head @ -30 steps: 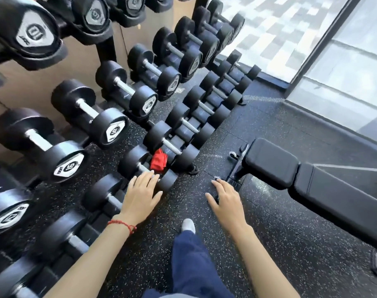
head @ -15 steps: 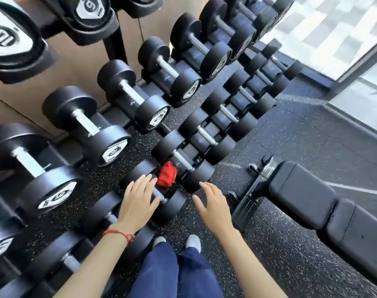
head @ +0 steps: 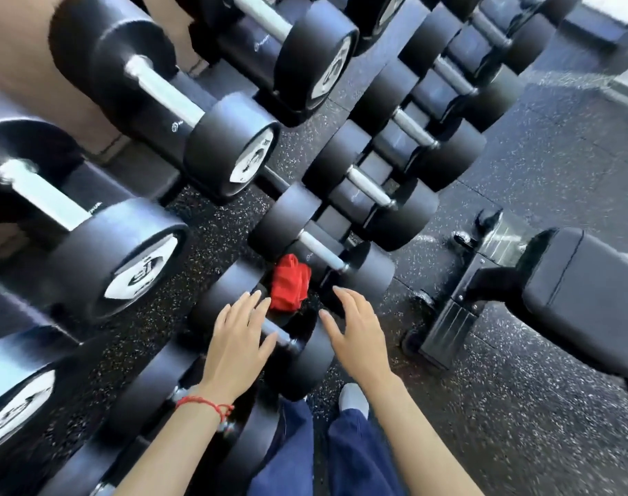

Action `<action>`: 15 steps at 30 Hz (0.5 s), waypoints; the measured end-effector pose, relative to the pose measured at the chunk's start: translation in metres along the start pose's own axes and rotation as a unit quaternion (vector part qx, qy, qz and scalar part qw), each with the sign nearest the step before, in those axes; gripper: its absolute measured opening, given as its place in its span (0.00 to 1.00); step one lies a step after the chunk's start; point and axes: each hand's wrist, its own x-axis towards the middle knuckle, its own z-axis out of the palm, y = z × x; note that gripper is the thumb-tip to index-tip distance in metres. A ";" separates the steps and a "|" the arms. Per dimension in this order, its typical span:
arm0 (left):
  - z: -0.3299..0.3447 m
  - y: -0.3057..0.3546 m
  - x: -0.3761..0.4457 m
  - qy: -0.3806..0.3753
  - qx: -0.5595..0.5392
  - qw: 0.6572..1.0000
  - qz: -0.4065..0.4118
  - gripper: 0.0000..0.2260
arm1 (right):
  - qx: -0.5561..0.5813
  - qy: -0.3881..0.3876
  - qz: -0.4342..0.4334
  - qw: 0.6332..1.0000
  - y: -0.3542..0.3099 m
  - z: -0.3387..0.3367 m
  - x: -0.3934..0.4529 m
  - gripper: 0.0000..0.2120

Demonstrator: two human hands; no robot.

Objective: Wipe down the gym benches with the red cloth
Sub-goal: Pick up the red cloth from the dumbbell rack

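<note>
A crumpled red cloth (head: 290, 287) lies on the lowest tier of the dumbbell rack, wedged between two black dumbbells. My left hand (head: 238, 338) hovers over the dumbbell handle just below the cloth, fingers spread, its fingertips almost touching the cloth's left edge. My right hand (head: 357, 329) is open too, a little to the right of the cloth and apart from it. Neither hand holds anything. The black padded gym bench (head: 584, 298) stands on the floor at the right, its seat end toward the rack.
Rows of black dumbbells (head: 230, 145) fill the tiered rack across the left and top. The bench's metal foot with wheels (head: 448, 316) sits close to the rack's corner. Speckled rubber floor (head: 502, 424) spreads to the right. My blue trouser legs and white shoe (head: 353, 397) are below.
The view has dropped closer to the rack. Both hands have closed in on the red cloth, the right hand swinging left from near the bench foot.
</note>
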 end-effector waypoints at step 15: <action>0.100 -0.069 0.090 0.059 0.058 0.996 0.036 0.22 | 0.032 -0.033 0.063 0.997 0.072 0.157 0.090 0.22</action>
